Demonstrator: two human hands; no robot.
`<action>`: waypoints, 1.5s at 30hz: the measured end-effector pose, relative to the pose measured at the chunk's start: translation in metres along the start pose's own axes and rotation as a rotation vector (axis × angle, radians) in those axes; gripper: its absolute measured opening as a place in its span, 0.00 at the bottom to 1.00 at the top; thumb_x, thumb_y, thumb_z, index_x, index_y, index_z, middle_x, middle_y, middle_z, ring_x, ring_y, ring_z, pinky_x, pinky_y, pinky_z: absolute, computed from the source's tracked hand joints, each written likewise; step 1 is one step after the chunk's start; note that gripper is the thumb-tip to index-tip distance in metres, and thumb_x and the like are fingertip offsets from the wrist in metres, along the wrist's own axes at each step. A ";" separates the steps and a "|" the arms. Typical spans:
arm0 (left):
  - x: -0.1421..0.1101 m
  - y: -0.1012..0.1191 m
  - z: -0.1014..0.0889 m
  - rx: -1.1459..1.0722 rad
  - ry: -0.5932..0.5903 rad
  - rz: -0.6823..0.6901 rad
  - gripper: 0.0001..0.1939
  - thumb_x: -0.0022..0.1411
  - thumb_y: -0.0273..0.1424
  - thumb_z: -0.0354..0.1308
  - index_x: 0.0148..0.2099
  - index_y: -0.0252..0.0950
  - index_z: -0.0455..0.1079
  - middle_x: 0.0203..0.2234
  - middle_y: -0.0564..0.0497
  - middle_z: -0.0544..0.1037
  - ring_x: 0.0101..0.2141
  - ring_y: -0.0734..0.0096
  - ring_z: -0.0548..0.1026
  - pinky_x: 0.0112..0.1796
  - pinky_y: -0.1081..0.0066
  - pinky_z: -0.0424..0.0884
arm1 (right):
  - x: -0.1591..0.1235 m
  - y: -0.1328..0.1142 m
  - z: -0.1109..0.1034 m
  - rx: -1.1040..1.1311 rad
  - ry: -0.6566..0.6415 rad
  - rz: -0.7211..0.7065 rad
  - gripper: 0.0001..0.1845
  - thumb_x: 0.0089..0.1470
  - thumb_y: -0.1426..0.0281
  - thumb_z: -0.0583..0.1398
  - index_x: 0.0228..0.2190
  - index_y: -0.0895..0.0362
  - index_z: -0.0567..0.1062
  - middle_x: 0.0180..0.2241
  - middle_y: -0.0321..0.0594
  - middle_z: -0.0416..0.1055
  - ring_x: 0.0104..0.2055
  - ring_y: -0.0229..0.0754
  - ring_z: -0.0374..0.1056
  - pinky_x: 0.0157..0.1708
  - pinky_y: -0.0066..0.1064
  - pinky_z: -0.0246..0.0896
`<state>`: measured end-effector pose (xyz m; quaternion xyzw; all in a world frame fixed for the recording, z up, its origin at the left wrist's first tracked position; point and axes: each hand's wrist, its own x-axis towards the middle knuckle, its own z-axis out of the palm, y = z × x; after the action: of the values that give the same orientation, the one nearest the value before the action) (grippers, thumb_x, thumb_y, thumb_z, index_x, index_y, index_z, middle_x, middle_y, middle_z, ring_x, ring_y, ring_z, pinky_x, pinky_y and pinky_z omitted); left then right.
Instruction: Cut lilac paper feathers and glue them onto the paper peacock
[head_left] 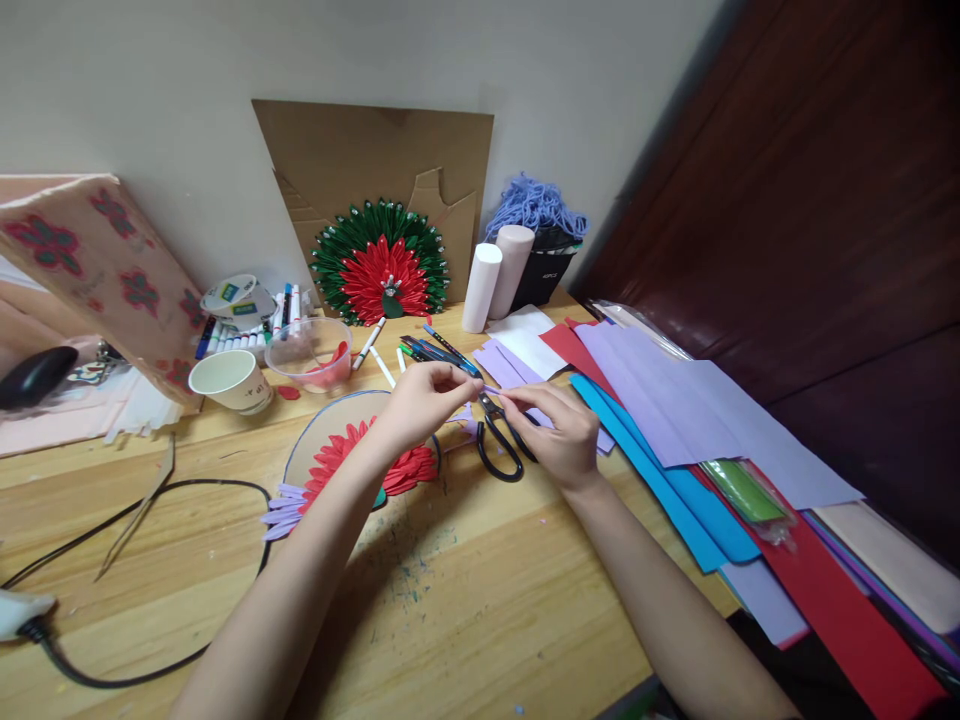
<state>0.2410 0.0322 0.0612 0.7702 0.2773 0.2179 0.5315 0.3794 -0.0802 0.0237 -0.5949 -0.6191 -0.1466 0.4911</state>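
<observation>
- And here's the small lilac paper piece [491,390], bridging both sets of fingertips, long axis running left to right!
- Left hand [427,402] pinches one end, right hand [553,428] the other, equally near.
- Black-handled metal scissors [491,408] lie just below the fingers.

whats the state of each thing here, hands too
left hand, pinching purple piece
right hand, pinching the same piece
scissors, lying, handles parted
paper cup, upright, uncovered
plastic bowl, uncovered, red pieces inside
round board, partly decorated
cardboard, propped upright
yarn, heaped loosely
white rolls, standing
</observation>
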 end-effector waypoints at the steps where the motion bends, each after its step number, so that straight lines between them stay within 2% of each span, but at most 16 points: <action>1: 0.000 0.000 0.000 -0.007 -0.001 -0.002 0.14 0.54 0.37 0.56 0.30 0.29 0.73 0.25 0.47 0.77 0.27 0.73 0.71 0.30 0.73 0.64 | 0.000 0.000 0.000 -0.003 0.000 -0.005 0.06 0.51 0.76 0.60 0.31 0.55 0.75 0.27 0.39 0.75 0.28 0.39 0.70 0.31 0.32 0.65; 13: -0.003 0.004 0.005 0.038 0.002 0.007 0.12 0.55 0.36 0.55 0.29 0.31 0.71 0.26 0.48 0.76 0.30 0.70 0.73 0.33 0.72 0.66 | -0.001 0.000 0.001 0.004 -0.026 -0.012 0.06 0.51 0.75 0.59 0.32 0.55 0.75 0.29 0.40 0.76 0.31 0.40 0.71 0.33 0.33 0.67; 21: -0.003 0.006 0.007 0.051 -0.001 0.025 0.11 0.54 0.35 0.55 0.30 0.30 0.70 0.25 0.50 0.74 0.28 0.71 0.71 0.31 0.73 0.65 | 0.000 -0.002 0.001 -0.004 -0.006 -0.002 0.06 0.51 0.75 0.59 0.32 0.55 0.75 0.29 0.39 0.76 0.30 0.40 0.70 0.32 0.32 0.67; 34: -0.003 0.006 0.007 -0.046 -0.028 -0.006 0.09 0.53 0.33 0.56 0.30 0.30 0.70 0.24 0.51 0.74 0.27 0.73 0.71 0.30 0.74 0.65 | -0.002 -0.001 0.001 -0.017 0.008 -0.041 0.08 0.51 0.76 0.59 0.34 0.53 0.75 0.30 0.40 0.77 0.33 0.41 0.72 0.35 0.33 0.67; 45: -0.002 0.005 0.005 -0.120 -0.008 0.025 0.08 0.55 0.31 0.54 0.31 0.31 0.70 0.26 0.49 0.76 0.30 0.73 0.73 0.35 0.73 0.67 | -0.003 0.000 0.001 -0.021 0.008 -0.076 0.09 0.51 0.77 0.59 0.35 0.54 0.75 0.31 0.40 0.76 0.33 0.41 0.72 0.35 0.33 0.67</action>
<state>0.2437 0.0264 0.0646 0.7413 0.2520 0.2375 0.5750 0.3788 -0.0812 0.0213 -0.5756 -0.6378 -0.1741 0.4812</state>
